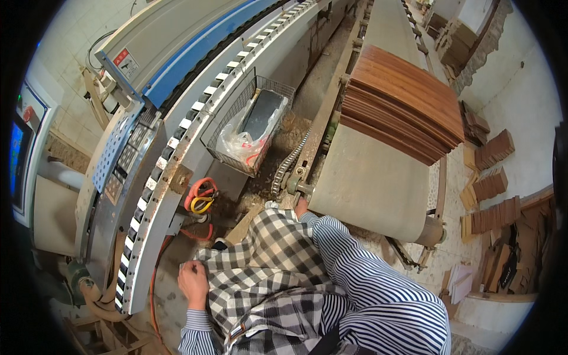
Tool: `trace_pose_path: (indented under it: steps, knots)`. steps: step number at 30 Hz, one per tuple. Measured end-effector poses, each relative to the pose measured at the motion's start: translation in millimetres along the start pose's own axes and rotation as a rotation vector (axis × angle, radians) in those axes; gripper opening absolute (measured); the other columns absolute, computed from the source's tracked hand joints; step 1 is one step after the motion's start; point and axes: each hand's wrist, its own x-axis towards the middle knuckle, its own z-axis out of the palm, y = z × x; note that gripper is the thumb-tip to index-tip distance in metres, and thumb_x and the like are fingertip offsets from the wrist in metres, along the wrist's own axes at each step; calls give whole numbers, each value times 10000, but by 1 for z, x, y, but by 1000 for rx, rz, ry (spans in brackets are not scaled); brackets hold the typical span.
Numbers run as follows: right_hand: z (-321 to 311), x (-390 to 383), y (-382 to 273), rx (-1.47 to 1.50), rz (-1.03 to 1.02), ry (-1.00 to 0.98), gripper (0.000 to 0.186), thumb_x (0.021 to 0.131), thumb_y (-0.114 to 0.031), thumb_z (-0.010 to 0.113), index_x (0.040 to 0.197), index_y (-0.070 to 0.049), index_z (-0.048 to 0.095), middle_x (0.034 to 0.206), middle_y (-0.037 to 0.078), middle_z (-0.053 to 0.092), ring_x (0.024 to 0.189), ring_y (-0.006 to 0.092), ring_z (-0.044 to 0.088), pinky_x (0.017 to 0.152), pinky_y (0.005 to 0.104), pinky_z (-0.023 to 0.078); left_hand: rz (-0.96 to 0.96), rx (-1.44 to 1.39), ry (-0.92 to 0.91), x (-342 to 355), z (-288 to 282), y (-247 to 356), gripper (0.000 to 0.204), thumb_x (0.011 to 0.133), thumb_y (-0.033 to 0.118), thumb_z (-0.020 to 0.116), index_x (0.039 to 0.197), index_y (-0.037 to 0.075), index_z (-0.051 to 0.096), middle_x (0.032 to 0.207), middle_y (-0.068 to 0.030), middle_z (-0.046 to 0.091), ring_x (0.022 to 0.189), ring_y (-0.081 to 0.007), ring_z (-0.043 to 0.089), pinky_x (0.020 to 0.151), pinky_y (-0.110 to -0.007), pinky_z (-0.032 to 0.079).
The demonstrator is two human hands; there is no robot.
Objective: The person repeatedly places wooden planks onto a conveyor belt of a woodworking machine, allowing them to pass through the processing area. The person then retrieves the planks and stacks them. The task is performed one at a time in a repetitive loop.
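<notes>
My left hand (194, 283) is at the lower left beside the black-and-white checked apron (272, 248), its fingers loosely curled and nothing visible in them. My right hand (302, 206) reaches to the near left corner of a belt conveyor (373, 177), close to its end roller. Only a small part of that hand shows past the striped sleeve, and its fingers are hidden. Farther up the belt lies a fanned stack of reddish-brown wooden panels (402, 100).
On the left runs a long machine with a black-and-white roller track (160, 171). A wire basket (260, 118) holding a dark tray and plastic bag hangs on it. Below are red-handled and yellow-handled tools (201, 195). Brown board stacks (494, 148) line the right wall.
</notes>
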Motion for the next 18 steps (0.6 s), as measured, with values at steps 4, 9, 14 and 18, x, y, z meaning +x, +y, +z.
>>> trace_pose_path:
  steps: [4, 9, 14, 18]
  knots:
    - [2, -1, 7, -87, -136, -14, 204, 834, -16, 645, 1030, 38, 622, 939, 288, 648, 893, 448, 625, 754, 505, 510, 8, 8, 11, 0, 1, -2, 224, 864, 235, 584, 879, 45, 703, 930, -170, 679, 931, -367, 623, 838, -457, 472]
    - [-2, -3, -6, 23, -13, -13, 219, 835, -15, 654, 1052, 11, 630, 934, 262, 657, 892, 438, 626, 746, 488, 514, -6, 2, 13, -2, 6, -4, 229, 868, 243, 582, 887, 50, 704, 930, -167, 679, 927, -368, 621, 836, -460, 469]
    - [24, 3, 23, -152, -137, 63, 219, 834, -61, 648, 1038, 17, 628, 860, 270, 649, 798, 458, 621, 714, 515, 511, -9, 14, -5, 1, 5, -7, 234, 876, 260, 587, 891, 57, 702, 935, -164, 680, 941, -366, 621, 844, -457, 466]
    - [20, 4, 19, -112, -53, 40, 178, 842, -49, 641, 999, 32, 620, 863, 284, 640, 804, 465, 612, 714, 518, 503, -7, 14, -4, 3, 3, -3, 234, 880, 262, 591, 890, 55, 699, 936, -163, 678, 944, -365, 621, 847, -457, 465]
